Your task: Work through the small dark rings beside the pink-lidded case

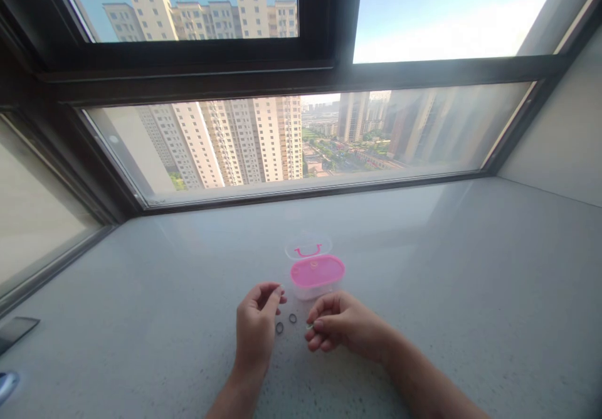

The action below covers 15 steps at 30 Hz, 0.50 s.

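My left hand (258, 318) is closed in a pinch, with something small and whitish just showing at its fingertips. Between the thumb and fingers of my right hand (341, 325) is a small pale, greenish ring (309, 327), partly covered by the fingers. Two small dark rings (293, 313) lie on the white speckled surface between both hands. Just beyond them stands a small clear plastic box with a pink tray (317, 272) in its top. Its clear lid with a pink handle (308, 253) is swung back toward the window. A small ring-like thing sits on the tray.
The white speckled sill (451, 293) runs up to a dark window frame (211, 84), with tall buildings outside. At the far left edge lie a dark flat pointed object (17, 332) and a shiny bluish object (7, 384), both cut off. A pale wall (555, 124) bounds the right.
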Available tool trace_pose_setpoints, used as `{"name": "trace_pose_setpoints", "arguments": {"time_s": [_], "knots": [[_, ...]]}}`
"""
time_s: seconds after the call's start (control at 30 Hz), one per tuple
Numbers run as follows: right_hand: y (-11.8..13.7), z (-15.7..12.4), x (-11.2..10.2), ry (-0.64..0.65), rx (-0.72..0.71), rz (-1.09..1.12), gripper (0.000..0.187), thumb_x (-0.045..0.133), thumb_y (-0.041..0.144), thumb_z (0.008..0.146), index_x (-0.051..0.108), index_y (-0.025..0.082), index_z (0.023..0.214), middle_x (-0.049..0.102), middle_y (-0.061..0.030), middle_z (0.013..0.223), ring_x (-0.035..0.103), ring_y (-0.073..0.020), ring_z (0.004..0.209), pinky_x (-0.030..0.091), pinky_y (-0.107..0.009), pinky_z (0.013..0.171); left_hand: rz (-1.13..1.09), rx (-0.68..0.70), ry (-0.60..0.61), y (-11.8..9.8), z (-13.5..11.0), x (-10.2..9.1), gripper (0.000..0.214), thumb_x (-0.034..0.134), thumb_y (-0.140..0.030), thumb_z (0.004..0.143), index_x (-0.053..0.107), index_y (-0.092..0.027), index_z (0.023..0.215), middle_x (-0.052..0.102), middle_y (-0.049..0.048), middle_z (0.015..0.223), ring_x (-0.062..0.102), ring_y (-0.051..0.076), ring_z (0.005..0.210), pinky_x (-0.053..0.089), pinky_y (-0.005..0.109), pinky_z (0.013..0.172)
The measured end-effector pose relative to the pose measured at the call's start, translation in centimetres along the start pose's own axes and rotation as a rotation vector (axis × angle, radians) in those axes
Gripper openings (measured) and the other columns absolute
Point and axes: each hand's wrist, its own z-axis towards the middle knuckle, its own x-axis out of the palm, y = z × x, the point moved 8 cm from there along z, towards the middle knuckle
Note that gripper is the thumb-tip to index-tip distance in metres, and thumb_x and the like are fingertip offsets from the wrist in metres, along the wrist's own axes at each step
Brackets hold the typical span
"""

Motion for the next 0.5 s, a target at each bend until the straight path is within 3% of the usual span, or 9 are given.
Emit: {"name": "trace_pose_setpoints", "arguments": {"time_s": [0.17,0.5], "knots": [[-0.18,-0.06,0.16,0.020,0.024,-0.023,0.039,0.076,0.026,0.062,0.064,0.007,0.094,0.071,-0.0117,0.077,0.069,-0.0192,0.069,0.052,-0.023,0.059,0.009,0.009,0.006,0.01,0.06,0.01,0.019,0.061,-0.032,0.073,0.063,-0.015,0.080,0.066,0.0014,0.063,0.059,0.015,0.062,0.043,0.022,0.055],[-0.04,0.29,-0.01,0.011,-0.030,0.028,0.029,0.073,0.031,0.067,0.058,0.009,0.079,0.069,-0.0086,0.066,0.067,-0.0170,0.055,0.048,-0.019,0.044,0.021,-0.035,0.071,0.52,-0.15,0.53,0.024,0.061,-0.037,0.073,0.064,-0.014,0.081,0.064,0.0016,0.063,0.053,0.011,0.054,0.039,0.020,0.048]]}}
